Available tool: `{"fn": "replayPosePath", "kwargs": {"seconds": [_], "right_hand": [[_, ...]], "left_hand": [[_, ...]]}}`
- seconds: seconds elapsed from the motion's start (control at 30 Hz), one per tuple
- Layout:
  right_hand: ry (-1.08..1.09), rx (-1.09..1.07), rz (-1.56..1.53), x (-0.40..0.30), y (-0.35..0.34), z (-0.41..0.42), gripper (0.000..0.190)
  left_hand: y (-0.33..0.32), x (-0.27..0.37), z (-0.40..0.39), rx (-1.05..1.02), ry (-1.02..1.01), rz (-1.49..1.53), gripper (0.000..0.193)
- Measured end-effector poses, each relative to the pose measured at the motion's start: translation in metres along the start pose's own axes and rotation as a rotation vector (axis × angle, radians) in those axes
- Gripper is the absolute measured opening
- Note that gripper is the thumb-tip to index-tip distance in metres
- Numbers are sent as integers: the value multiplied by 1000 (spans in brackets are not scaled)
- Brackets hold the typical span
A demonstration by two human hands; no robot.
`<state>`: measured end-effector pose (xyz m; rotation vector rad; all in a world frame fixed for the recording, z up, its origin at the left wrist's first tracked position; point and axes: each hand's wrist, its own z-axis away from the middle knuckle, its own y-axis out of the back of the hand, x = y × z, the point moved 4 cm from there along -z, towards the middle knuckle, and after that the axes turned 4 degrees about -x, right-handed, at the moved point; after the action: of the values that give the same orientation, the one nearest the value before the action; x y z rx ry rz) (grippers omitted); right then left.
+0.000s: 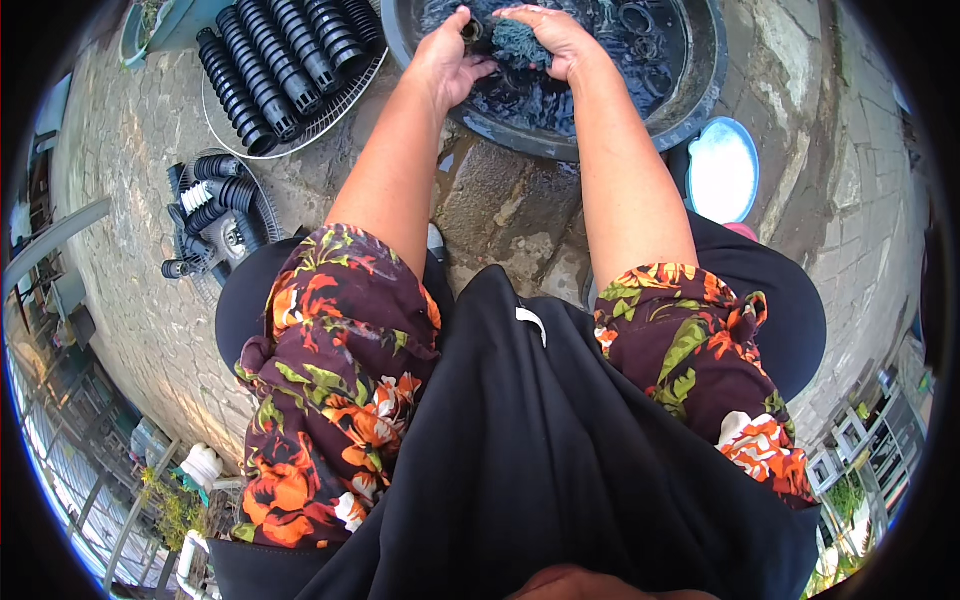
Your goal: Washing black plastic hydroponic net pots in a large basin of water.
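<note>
In front of me is a large dark plastic tub (705, 97) of water, and both my hands are over it. My left hand (450, 64) is curled around a small dark round part (471, 30) that shows end-on, its length hidden. A grey-green mesh scouring pad (520, 43) is in my right hand (561, 37), close beside that part. Several dark rings (637, 19) lie in the water to the right; reflections blur what else is there.
Several black ribbed plastic tubes (270, 71) lie side by side on a round wire rack (341, 109) at upper left. Shorter ribbed pieces (225, 191) sit on another wire grille (271, 214). A blue-rimmed container with white contents (724, 169) stands right of the tub. Wet stone paving (510, 195) lies below.
</note>
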<state>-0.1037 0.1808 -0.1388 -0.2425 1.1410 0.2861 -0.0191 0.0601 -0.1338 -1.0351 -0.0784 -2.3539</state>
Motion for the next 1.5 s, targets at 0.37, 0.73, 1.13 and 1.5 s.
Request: {"fn": "replayPosePath", "kwargs": {"seconds": [0.37, 0.73, 1.13, 1.5], "right_hand": [[-36, 84, -402, -24, -2, 31, 26], [-215, 443, -213, -21, -22, 28, 29], [8, 439, 27, -20, -14, 38, 48], [199, 56, 327, -56, -16, 56, 65]], "left_hand": [[2, 7, -4, -144, 51, 307, 20], [-5, 15, 6, 89, -202, 320, 15], [8, 18, -18, -69, -157, 408, 23], [27, 26, -18, -251, -158, 255, 20]]}}
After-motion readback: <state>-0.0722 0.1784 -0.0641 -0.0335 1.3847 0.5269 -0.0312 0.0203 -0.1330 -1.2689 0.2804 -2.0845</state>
